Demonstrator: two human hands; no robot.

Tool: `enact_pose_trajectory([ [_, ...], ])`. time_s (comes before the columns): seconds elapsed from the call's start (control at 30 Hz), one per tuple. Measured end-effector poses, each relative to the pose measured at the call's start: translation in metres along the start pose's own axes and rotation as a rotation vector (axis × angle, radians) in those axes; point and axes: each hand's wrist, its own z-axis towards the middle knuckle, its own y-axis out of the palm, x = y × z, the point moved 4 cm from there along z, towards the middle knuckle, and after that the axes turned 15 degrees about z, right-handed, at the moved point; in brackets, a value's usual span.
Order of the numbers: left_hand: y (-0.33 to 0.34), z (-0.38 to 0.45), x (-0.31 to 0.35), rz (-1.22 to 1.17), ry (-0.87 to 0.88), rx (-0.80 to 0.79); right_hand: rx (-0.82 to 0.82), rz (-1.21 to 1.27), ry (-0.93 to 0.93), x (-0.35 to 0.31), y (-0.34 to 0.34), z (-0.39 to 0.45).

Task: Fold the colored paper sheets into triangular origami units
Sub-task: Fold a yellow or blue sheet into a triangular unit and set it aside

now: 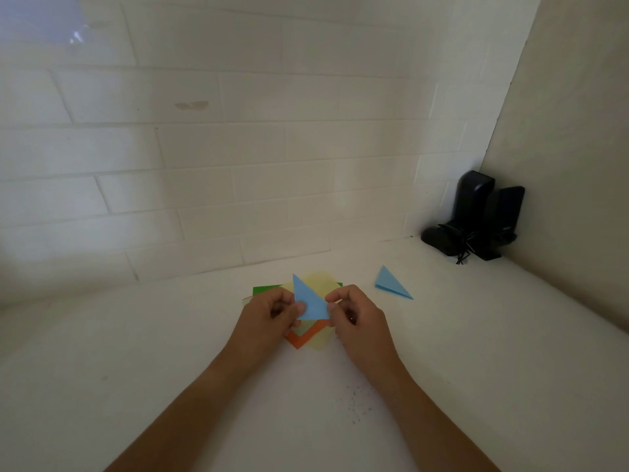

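The paper stack (315, 338) is serving as the landmark here, lying flat on the white counter (136, 352) with green, yellow and orange sheets fanned out.

Just left of the stack, the left hand (269, 318) is curling its fingers and pinching the lower left corner of the blue triangle (308, 301). That triangle is being held over the middle of the stack, its long point aiming up and away; whether it is lifted clear of the sheets or brushing them I cannot tell. At the stack's right edge, the right hand (354, 318) is pinching the triangle's lower right corner.

To do this fold well, I judge both pinches should be keeping the layers squared edge to edge while a fingertip is running along the crease to sharpen it; any slip now is likely skewing the unit.

Well right of the stack, a finished triangle (391, 283) is lying alone, and far right a black device (476, 219) is standing in the corner.
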Motion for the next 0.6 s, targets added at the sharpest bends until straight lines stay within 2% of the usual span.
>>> enact_pose_trajectory([
  [0.3, -0.001, -0.001, 0.002, 0.050, 0.039, 0.081, 0.009, -0.108, -0.100, -0.001, -0.001, 0.000],
  [0.47, -0.001, 0.002, -0.003, 0.400, 0.194, 0.128, 0.227, -0.096, -0.074, 0.006, -0.011, 0.002],
  [0.6, 0.004, 0.000, -0.005, 0.584, 0.122, -0.002, 0.359, -0.060, 0.076, 0.012, -0.020, 0.003],
])
